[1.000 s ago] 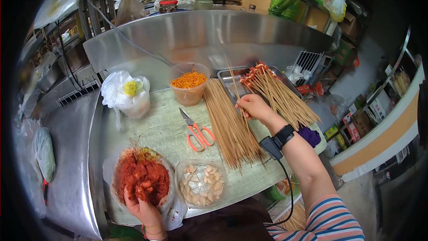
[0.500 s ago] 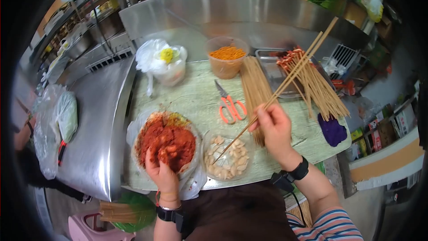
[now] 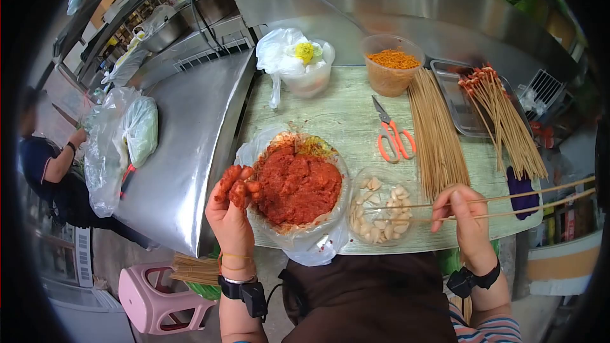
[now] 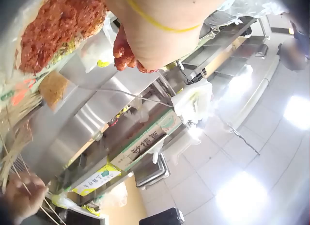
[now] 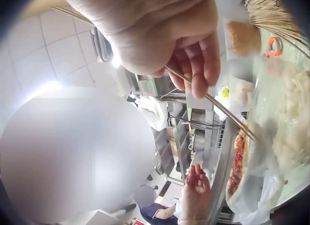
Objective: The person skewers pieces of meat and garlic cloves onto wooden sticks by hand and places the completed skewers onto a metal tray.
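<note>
My left hand [image 3: 232,219] is raised at the left rim of a plastic-lined bowl [image 3: 346,200] of red-coated marinated meat [image 3: 298,181]. Its bent fingers [image 3: 236,185] are covered in red marinade, and I cannot tell whether a piece of meat lies between them. To the right, my right hand [image 3: 467,219] pinches two thin bamboo skewers [image 3: 534,192] between thumb and fingers. Their tips point left over a clear tub of pale, clove-like pieces [image 3: 381,209]. In the right wrist view, the skewers [image 5: 227,111] run out past the curled fingers.
Orange-handled scissors [image 3: 395,140] lie near a bundle of bare skewers [image 3: 438,133]. Behind are a tub of orange shreds [image 3: 393,67] and a bagged container [image 3: 308,76]. A metal tray [image 3: 460,124] holds loaded skewers [image 3: 502,121]. Another person [image 3: 54,165] stands at left, beyond the steel counter [image 3: 197,127].
My right hand has brought the skewers from beside the tray down toward me, now lying nearly level. My left hand has lifted out of the meat to the bowl's left rim. The view has turned left.
</note>
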`<state>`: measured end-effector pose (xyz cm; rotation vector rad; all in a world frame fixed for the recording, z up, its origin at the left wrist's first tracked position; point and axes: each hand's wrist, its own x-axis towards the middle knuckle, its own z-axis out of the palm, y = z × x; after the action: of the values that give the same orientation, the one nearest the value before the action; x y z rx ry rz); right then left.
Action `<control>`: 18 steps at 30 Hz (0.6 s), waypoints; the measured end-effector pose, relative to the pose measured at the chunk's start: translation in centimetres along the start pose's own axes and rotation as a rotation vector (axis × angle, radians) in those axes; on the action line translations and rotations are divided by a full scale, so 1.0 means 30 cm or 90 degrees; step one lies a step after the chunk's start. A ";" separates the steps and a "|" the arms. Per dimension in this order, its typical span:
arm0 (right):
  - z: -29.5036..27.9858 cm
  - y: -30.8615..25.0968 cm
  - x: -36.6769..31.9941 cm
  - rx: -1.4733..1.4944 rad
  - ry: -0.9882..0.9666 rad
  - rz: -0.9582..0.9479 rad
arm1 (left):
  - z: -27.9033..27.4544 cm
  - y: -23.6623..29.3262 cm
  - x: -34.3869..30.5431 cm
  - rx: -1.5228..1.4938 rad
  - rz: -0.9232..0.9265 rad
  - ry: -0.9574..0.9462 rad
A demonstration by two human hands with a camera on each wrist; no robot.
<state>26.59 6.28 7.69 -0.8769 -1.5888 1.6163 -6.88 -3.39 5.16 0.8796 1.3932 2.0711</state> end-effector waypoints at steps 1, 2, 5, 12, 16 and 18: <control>-0.003 0.004 -0.001 0.045 0.081 -0.041 | -0.016 -0.004 0.003 0.036 -0.001 -0.003; 0.014 0.026 0.002 0.026 0.101 -0.053 | -0.035 -0.011 0.003 0.041 0.000 -0.004; 0.057 0.103 0.005 -0.063 0.068 -0.099 | -0.091 -0.035 0.002 0.174 -0.001 -0.022; 0.078 0.190 0.015 -0.015 0.092 -0.127 | -0.147 -0.046 0.012 0.477 0.079 -0.089; 0.082 0.193 0.021 0.007 0.094 -0.122 | -0.101 -0.016 0.024 0.645 0.137 -0.122; 0.085 0.195 0.022 0.019 0.108 -0.120 | -0.099 -0.019 0.031 0.700 0.154 -0.152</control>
<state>23.96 5.46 1.89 -0.8006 -1.4785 1.3928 -9.68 -4.37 4.04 1.6922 2.3695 1.1337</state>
